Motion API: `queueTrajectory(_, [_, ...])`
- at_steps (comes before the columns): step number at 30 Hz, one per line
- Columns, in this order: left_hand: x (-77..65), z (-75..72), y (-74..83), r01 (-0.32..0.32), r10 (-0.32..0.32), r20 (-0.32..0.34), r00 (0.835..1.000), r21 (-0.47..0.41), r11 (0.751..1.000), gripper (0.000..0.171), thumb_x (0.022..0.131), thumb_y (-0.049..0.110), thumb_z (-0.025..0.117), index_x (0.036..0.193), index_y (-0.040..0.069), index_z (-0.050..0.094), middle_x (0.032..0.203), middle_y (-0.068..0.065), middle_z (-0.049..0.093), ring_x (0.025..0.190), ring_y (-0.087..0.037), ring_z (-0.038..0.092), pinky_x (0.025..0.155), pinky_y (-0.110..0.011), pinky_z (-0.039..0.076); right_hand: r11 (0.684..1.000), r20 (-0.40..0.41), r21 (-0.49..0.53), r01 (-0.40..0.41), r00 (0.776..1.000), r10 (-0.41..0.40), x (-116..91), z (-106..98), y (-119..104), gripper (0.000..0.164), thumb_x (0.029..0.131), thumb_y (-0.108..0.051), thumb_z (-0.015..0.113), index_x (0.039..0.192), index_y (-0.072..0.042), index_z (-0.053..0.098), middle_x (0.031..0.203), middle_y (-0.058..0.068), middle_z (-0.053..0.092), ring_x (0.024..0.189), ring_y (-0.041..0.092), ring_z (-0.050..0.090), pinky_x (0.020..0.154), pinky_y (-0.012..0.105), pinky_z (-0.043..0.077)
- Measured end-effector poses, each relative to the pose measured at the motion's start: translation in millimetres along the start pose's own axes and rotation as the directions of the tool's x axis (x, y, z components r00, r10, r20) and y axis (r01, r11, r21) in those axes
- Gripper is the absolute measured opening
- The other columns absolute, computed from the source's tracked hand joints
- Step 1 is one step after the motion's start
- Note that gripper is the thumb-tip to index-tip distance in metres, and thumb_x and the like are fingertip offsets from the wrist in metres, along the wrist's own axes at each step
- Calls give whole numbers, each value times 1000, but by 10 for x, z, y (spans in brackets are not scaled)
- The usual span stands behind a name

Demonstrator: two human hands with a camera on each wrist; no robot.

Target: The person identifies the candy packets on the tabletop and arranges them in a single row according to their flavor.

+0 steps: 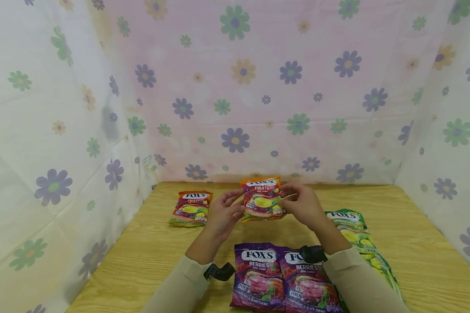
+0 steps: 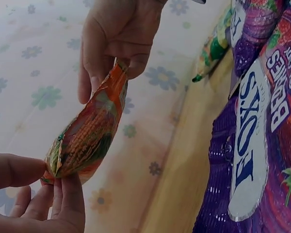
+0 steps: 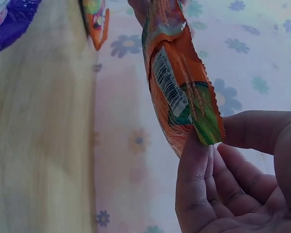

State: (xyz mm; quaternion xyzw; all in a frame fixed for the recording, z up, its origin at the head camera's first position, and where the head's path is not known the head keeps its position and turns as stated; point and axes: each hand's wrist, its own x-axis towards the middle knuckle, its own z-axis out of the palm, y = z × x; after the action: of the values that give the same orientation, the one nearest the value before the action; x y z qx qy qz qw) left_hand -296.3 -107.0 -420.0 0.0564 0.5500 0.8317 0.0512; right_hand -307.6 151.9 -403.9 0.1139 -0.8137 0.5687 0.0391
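Between both hands an orange-topped bag of Fox's Fruits candy is held upright, raised off the table with its front toward me. My left hand pinches its left edge between thumb and fingers, as the left wrist view shows at the bag's lower corner. On the opposite edge my right hand pinches the wrapper. In the right wrist view the back of the candy bag shows a barcode. A second bag of Fox's Fruits candy lies on the table left of my left hand.
Two purple bags of Fox's Berries candy lie side by side at the near middle of the wooden table. Green candy bags lie at the right, partly behind my right forearm. A flowered cloth encloses the back and sides.
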Motion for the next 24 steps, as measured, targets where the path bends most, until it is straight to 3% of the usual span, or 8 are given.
queueTrajectory(11, [95, -127, -75, -34, 37, -94, 995, 36, 999, 49, 95, -14, 56, 141, -1, 48, 153, -16, 52, 126, -28, 61, 81, -22, 57, 999, 8, 9, -50, 999, 50, -9, 184, 20, 35, 94, -10, 75, 128, -10, 67, 126, 13, 67, 106, 29, 69, 83, 39, 64])
queueTrajectory(20, [162, -250, -96, -23, 21, -193, 981, -9, 1000, 39, 98, -5, 49, 136, -3, 55, 149, -13, 56, 88, -12, 61, 74, -21, 54, 999, 112, 33, 2, 994, -6, 7, 314, 90, 40, 96, -8, 70, 135, -5, 65, 135, 16, 67, 119, 34, 68, 98, 46, 59])
queueTrajectory(24, [179, -281, -70, -8, 5, -186, 983, -16, 1000, 37, 100, -4, 45, 136, -3, 55, 149, -12, 55, 86, -12, 58, 73, -22, 50, 998, 138, 64, -23, 990, 14, 7, 348, 107, 44, 96, -9, 70, 139, -6, 62, 140, 14, 65, 128, 38, 63, 102, 48, 56])
